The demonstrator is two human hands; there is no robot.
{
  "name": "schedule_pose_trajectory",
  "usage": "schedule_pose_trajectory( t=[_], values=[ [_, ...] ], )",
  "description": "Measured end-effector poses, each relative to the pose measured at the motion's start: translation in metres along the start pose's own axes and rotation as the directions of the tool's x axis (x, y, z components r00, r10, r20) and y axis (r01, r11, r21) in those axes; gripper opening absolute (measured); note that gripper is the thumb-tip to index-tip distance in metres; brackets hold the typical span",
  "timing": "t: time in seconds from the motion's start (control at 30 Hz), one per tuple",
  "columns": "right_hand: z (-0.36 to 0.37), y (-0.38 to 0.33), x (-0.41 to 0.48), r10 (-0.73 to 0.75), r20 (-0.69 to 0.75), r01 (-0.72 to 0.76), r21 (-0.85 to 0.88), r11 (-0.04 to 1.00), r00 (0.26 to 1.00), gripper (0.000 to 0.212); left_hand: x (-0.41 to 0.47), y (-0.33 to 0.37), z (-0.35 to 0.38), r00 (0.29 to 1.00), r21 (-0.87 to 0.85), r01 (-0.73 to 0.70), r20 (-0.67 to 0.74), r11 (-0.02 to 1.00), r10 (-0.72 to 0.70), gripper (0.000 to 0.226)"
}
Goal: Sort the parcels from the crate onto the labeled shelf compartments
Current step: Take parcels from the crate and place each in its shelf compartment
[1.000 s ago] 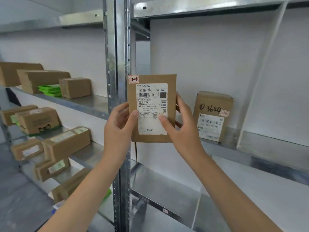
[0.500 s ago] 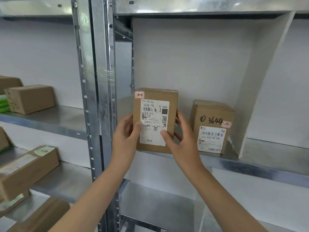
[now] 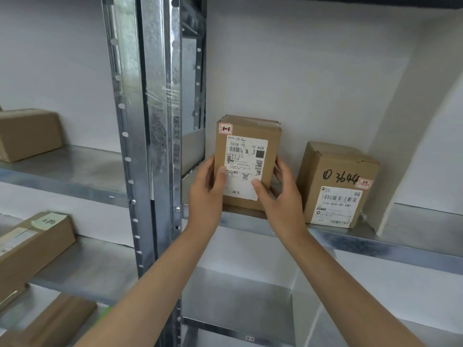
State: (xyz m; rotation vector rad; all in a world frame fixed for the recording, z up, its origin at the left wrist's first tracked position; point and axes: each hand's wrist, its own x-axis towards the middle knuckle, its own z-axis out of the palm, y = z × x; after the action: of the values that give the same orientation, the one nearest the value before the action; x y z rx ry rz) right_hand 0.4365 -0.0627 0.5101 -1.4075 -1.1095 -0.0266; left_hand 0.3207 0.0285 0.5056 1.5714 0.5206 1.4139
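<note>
A plain white wall (image 3: 313, 71) backs a grey metal rack (image 3: 82, 169). Its upright post (image 3: 160, 151), punched with holes, carries a band of clear tape. A slanted white panel (image 3: 400, 151) divides one shelf board (image 3: 375, 242). The light is soft and even.

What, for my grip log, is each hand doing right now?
Left hand: gripping the parcel by its left side.
Right hand: gripping the same parcel's right side.

Brown labelled parcel (image 3: 246, 161) upright on metal shelf (image 3: 390, 242), left of second parcel (image 3: 337, 184)
</note>
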Motion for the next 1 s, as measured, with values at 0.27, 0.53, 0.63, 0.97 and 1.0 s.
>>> schedule_pose_trajectory(
  t=[0.27, 0.53, 0.63, 0.97, 1.0],
  values=[
    [-0.008, -0.011, -0.014, -0.011, -0.066, 0.004, -0.103, 0.995, 0.998, 0.063, -0.012, 0.021, -0.013, 0.992, -0.018, 0.05, -0.119, 0.999, -0.051, 0.042],
    [-0.011, -0.063, -0.046, -0.257, 0.082, 0.25, 0.082, 0.965, 0.963, 0.041, -0.082, 0.056, -0.05, 0.986, 0.36, -0.011, -0.152, 0.933, 0.07, 0.032],
    [0.007, -0.065, -0.071, -0.253, 0.295, 0.232, 0.104, 0.967, 0.921, 0.039, -0.117, 0.059, -0.08, 0.978, 0.501, 0.08, -0.206, 0.862, 0.029, 0.028],
    [0.107, -0.038, -0.191, -0.201, 0.796, 0.216, 0.091, 0.972, 0.571, 0.046, -0.241, 0.041, -0.206, 0.897, 0.751, 0.434, -0.41, 0.498, -0.163, 0.032],
    [0.118, -0.036, -0.201, -0.197, 0.827, 0.217, 0.094, 0.972, 0.527, 0.047, -0.251, 0.035, -0.218, 0.882, 0.75, 0.468, -0.433, 0.467, -0.188, 0.033]
  ],
)
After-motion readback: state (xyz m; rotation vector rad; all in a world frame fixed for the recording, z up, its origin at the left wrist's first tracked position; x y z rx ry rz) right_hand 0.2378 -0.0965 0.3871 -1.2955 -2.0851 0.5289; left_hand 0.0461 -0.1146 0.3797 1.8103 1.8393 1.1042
